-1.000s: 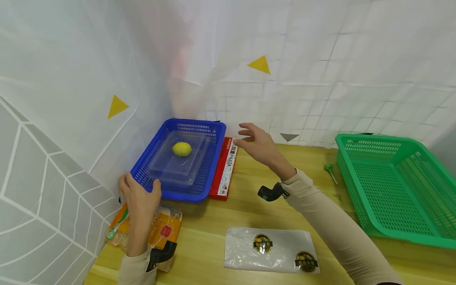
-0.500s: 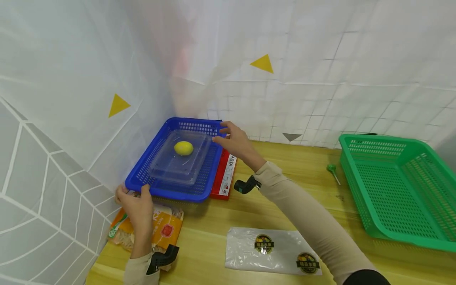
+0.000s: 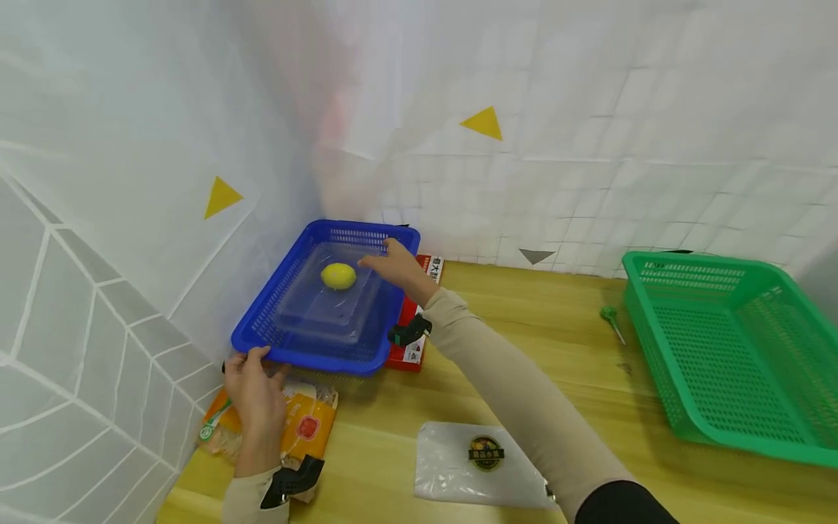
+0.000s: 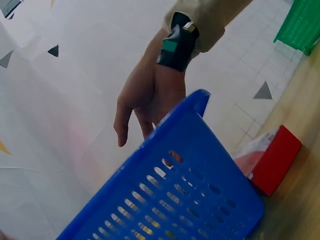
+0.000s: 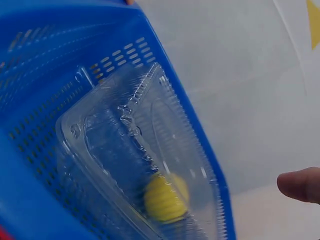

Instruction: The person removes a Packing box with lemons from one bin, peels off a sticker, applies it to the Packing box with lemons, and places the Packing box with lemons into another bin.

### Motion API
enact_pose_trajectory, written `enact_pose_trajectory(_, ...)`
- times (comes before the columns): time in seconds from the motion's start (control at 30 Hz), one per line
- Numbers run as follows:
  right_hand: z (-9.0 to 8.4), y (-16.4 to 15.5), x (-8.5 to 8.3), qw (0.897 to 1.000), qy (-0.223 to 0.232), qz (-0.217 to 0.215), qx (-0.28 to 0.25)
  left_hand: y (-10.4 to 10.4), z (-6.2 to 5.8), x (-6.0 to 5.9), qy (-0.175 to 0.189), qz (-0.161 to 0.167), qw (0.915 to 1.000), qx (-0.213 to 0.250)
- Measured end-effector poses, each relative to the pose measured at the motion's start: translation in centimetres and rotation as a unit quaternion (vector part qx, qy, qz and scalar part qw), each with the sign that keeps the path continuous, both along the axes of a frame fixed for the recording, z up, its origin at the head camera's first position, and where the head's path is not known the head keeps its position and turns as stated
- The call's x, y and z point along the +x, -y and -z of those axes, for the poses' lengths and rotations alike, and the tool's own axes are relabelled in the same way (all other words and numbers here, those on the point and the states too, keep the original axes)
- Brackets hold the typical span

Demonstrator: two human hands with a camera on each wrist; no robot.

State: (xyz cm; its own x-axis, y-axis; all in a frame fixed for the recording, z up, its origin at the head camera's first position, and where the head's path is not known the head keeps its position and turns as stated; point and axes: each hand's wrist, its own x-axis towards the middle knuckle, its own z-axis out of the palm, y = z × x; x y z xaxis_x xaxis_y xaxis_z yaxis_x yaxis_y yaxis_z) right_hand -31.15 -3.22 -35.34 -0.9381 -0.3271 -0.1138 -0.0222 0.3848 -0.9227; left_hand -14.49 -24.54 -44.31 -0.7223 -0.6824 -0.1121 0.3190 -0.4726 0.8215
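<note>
A blue basket [image 3: 353, 362] stands at the left with a clear plastic clamshell box [image 3: 321, 316] in it. The yellow lemon [image 3: 338, 276] shows through the box's clear plastic in the right wrist view. My right hand [image 3: 401, 268] reaches over the basket's right side, fingers extended toward the box and holding nothing. In the right wrist view one of its fingertips [image 5: 299, 185] is apart from the box. At the near left corner of the basket, my left hand [image 3: 255, 400] has its fingertips by the rim; whether they touch it is unclear. Its fingers are loosely bent.
Under the left hand lies an orange food packet [image 3: 304, 418]. A red pasta box [image 3: 409, 356] is partly beneath the blue basket. A folded clear bag [image 3: 452, 466], a small green-headed stick [image 3: 610, 317] and a green basket [image 3: 661, 364] are farther right. White sheeting [image 3: 556, 182] closes the back.
My right hand has moved left, from beside the blue basket to over its right side. The left hand has slid slightly down from the basket's corner, its fingers more bent. The lemon stays put.
</note>
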Motion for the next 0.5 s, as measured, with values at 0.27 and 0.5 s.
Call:
enact_pose_trajectory(0.27, 1.5, 1.8, -0.3, 0.995, 0.065, 0.049, -0.066, -0.1, 0.3, -0.1, -0.015, 0.002, 0.9999, 0.0)
enact_pose_trajectory(0.5, 2.5, 3.0, 0.3, 0.989, 0.115, 0.053, -0.081, 0.1, 0.6, 0.0, -0.019, 0.001, 0.9998, 0.007)
